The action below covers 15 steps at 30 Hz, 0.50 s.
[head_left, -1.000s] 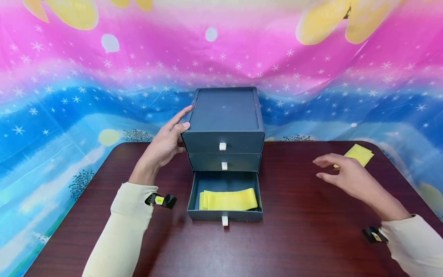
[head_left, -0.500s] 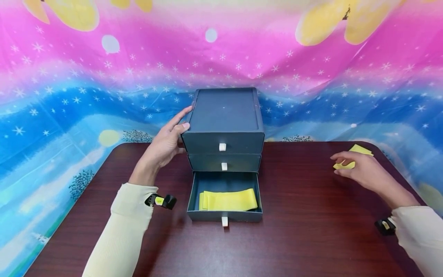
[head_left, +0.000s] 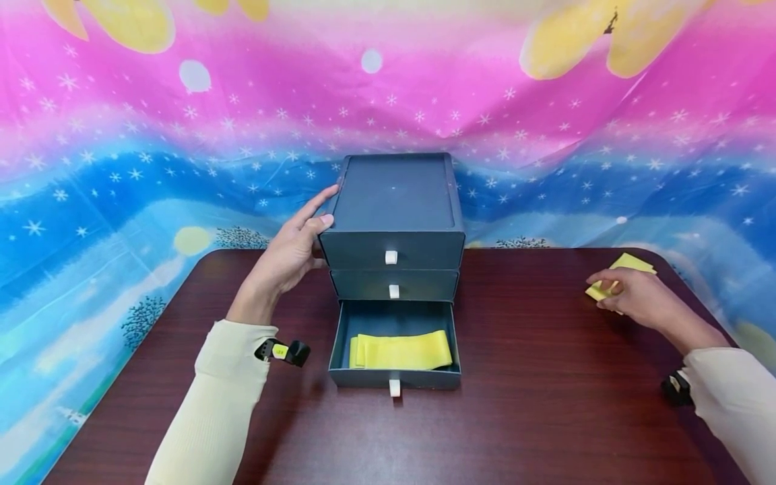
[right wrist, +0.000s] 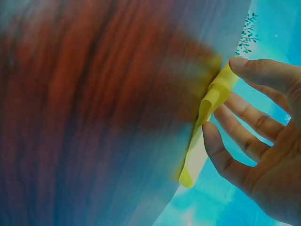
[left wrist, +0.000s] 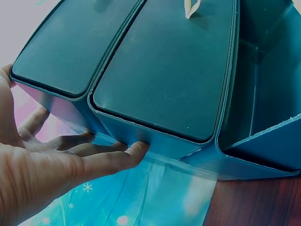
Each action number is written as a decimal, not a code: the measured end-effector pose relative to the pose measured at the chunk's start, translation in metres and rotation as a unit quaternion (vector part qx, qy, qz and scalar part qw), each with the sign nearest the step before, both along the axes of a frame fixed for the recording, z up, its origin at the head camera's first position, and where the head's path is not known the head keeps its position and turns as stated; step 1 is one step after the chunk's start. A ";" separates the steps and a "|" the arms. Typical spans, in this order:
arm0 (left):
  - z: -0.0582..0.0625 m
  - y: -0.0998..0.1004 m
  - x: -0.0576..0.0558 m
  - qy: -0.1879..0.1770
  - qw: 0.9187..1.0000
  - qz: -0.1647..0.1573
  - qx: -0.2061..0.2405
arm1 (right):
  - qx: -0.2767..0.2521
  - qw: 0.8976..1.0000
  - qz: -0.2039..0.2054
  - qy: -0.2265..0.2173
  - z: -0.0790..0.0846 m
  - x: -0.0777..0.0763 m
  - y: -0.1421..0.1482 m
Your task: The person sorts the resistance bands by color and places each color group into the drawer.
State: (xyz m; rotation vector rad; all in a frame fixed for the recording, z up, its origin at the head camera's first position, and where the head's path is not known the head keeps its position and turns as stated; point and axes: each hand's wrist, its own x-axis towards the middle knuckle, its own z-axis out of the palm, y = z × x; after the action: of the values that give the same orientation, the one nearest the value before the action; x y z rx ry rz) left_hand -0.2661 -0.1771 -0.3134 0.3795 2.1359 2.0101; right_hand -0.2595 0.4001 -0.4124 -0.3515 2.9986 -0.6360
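A dark grey drawer unit [head_left: 394, 195] stands on the table, its bottom drawer [head_left: 394, 379] pulled out and the two upper ones closed. A folded yellow strip [head_left: 403, 351] lies in that drawer. My left hand [head_left: 285, 256] rests on the unit's left side, its fingers [left wrist: 136, 151] extended along the wall and the thumb at the top front corner. At the far right, my right hand [head_left: 642, 300] holds another folded yellow strip [head_left: 633, 263] at the table. In the right wrist view, this strip [right wrist: 218, 92] lies between the thumb and curled fingers.
The dark red wooden table [head_left: 521, 377] carries the unit near its back edge. Behind it hangs a colourful backdrop cloth [head_left: 545, 135]. Small white pull tabs [head_left: 394, 291] stick out from the drawer fronts.
My right hand has moved right to the loose yellow strip, and its fingers have closed in on it. The left hand, unit and drawer have stayed put.
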 end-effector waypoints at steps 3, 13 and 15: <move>0.000 0.000 0.000 0.000 1.000 -0.001 0.002 | 0.010 1.000 0.000 -0.009 -0.001 -0.002 0.001; 0.000 -0.001 -0.001 0.001 1.000 0.000 -0.002 | 0.052 0.999 0.006 -0.005 -0.003 -0.004 0.003; -0.001 -0.001 -0.001 0.001 1.000 -0.001 -0.003 | 0.056 0.998 0.004 -0.002 -0.002 -0.004 0.003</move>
State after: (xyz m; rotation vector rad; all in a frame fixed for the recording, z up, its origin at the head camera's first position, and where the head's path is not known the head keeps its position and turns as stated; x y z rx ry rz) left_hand -0.2667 -0.1782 -0.3140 0.3831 2.1419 2.0033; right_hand -0.2631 0.4030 -0.4147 -0.3540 3.0107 -0.4663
